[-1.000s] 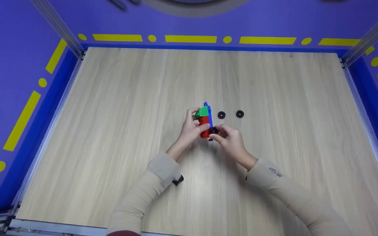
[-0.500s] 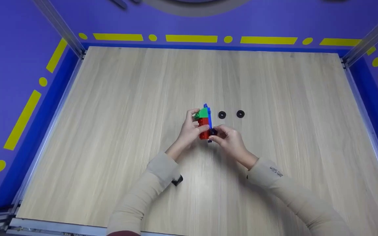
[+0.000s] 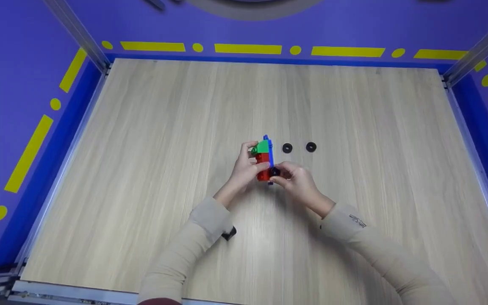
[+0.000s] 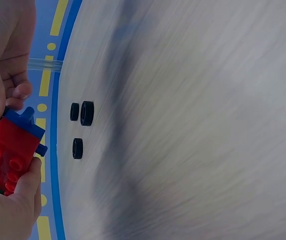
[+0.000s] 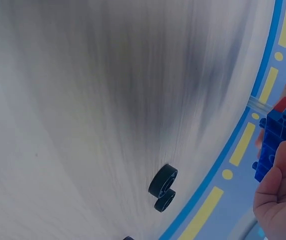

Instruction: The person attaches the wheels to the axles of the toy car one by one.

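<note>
A toy car of building bricks, with red bricks [image 3: 262, 158], a green sloped brick [image 3: 262, 146] and a blue wheel base [image 5: 278, 135], is held on its side above the table. My left hand [image 3: 244, 167] grips it by the red and green bricks, thumb across the red part. My right hand [image 3: 298, 180] pinches a black wheel [image 3: 274, 171] against the near end of the blue base. Blue axle pegs [image 4: 41, 150] stick out from the base. Whether the wheel sits on a peg is hidden by the fingers.
Two black wheels [image 3: 286, 148] [image 3: 311, 147] lie flat on the wooden table [image 3: 184, 127] beyond my right hand. Three wheels [image 4: 87, 113] appear in the left wrist view. Blue walls [image 3: 248, 29] with yellow marks enclose the table's back and sides.
Both hands and the car have shifted very slightly towards me. The right hand keeps the wheel at the same end of the base.
</note>
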The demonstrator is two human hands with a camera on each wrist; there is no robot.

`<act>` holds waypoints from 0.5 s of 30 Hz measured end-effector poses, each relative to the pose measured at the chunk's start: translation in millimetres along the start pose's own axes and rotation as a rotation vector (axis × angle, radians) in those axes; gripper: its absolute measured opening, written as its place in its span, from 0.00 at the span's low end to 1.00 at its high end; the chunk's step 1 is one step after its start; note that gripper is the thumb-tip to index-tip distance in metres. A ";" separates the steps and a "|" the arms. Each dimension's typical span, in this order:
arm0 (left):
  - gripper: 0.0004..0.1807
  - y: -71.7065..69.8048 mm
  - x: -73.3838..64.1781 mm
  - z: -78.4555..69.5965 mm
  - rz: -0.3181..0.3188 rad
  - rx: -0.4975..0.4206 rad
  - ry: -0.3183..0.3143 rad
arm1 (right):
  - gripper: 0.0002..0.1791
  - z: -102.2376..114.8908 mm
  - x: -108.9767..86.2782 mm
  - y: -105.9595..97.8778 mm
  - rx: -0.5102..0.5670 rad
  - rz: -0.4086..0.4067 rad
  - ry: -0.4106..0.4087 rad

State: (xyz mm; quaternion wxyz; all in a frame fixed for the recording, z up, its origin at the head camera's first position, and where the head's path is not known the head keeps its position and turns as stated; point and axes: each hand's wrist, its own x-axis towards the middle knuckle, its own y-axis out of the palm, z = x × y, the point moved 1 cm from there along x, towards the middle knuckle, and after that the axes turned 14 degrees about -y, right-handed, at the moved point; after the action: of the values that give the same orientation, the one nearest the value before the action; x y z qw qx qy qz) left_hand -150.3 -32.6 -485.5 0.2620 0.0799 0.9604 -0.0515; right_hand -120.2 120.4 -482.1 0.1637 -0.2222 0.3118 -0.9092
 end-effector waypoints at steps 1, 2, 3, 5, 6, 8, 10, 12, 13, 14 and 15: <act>0.34 0.0 -0.1 0.1 -0.003 0.006 -0.003 | 0.16 -0.2 -0.1 0.0 -0.003 0.000 -0.008; 0.34 0.0 -0.2 0.3 -0.007 0.012 -0.006 | 0.16 -0.5 -0.3 0.1 -0.003 0.000 -0.018; 0.34 0.1 0.0 0.6 -0.010 0.016 -0.011 | 0.15 -1.0 -0.4 0.2 -0.003 0.001 -0.026; 0.34 0.5 0.0 1.1 -0.020 0.025 -0.015 | 0.15 -1.8 -0.8 0.2 0.003 0.001 -0.041; 0.34 0.6 0.0 1.3 -0.023 0.025 -0.017 | 0.15 -2.2 -0.9 0.3 0.000 0.003 -0.047; 0.34 1.1 0.2 1.8 -0.024 0.025 -0.020 | 0.15 -3.0 -1.1 0.4 -0.005 0.006 -0.058; 0.33 1.4 0.4 2.1 -0.025 0.025 -0.020 | 0.15 -3.5 -1.4 0.5 -0.017 0.009 -0.067; 0.33 1.5 0.5 2.7 -0.025 0.029 -0.024 | 0.15 -3.9 -1.6 0.7 -0.034 0.014 -0.079; 0.33 1.6 0.6 3.0 -0.025 0.032 -0.024 | 0.15 -4.1 -1.8 0.7 -0.043 0.015 -0.088; 0.33 1.6 0.8 3.4 -0.026 0.034 -0.024 | 0.15 -4.3 -2.0 0.8 -0.049 0.016 -0.096; 0.33 1.6 0.9 3.7 -0.026 0.036 -0.025 | 0.15 -4.4 -2.2 0.9 -0.056 0.018 -0.106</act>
State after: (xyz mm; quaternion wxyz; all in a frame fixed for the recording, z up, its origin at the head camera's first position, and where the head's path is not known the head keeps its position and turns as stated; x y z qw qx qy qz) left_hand -148.9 -31.4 -489.3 0.2717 0.0715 0.9569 -0.0732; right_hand -120.4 122.9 -486.4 0.1817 -0.2718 0.3299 -0.8856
